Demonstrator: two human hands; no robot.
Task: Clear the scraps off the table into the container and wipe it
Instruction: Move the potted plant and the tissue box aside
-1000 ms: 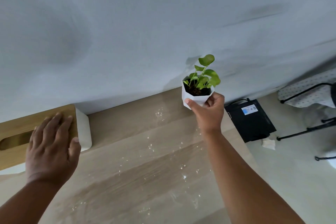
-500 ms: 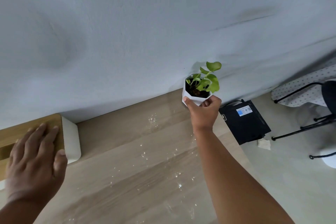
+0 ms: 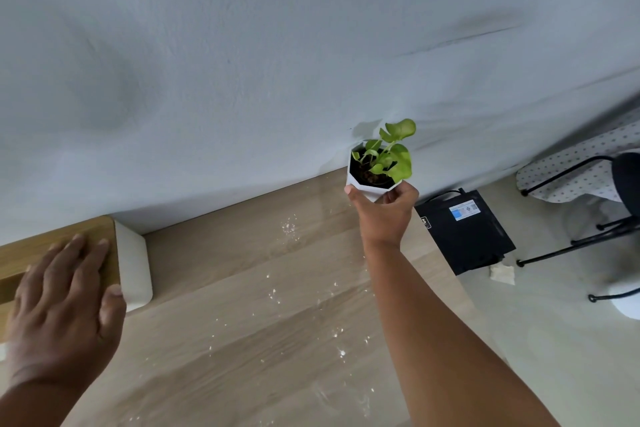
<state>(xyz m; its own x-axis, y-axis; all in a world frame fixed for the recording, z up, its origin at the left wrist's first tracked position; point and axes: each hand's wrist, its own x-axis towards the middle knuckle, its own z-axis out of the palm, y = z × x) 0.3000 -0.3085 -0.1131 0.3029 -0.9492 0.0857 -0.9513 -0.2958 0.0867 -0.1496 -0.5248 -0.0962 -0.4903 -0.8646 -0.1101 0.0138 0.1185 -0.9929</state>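
Observation:
Small white scraps [image 3: 289, 228] lie scattered over the wooden table [image 3: 221, 274], from the back edge down to the near middle. My right hand [image 3: 382, 215] grips a white faceted pot with a green plant [image 3: 377, 166] at the table's back right corner, by the wall. My left hand [image 3: 65, 298] lies flat, fingers straight, on the wooden lid of a white box [image 3: 133, 267] at the left edge. Most of that box is out of frame.
A pale wall runs right behind the table. On the floor to the right sit a black box with a blue label [image 3: 465, 232], a crumpled bit of paper [image 3: 502, 274] and a black-legged chair [image 3: 588, 232].
My right hand has carried the plant pot a little further back and right, toward the wall. My left hand has slid left along the box lid.

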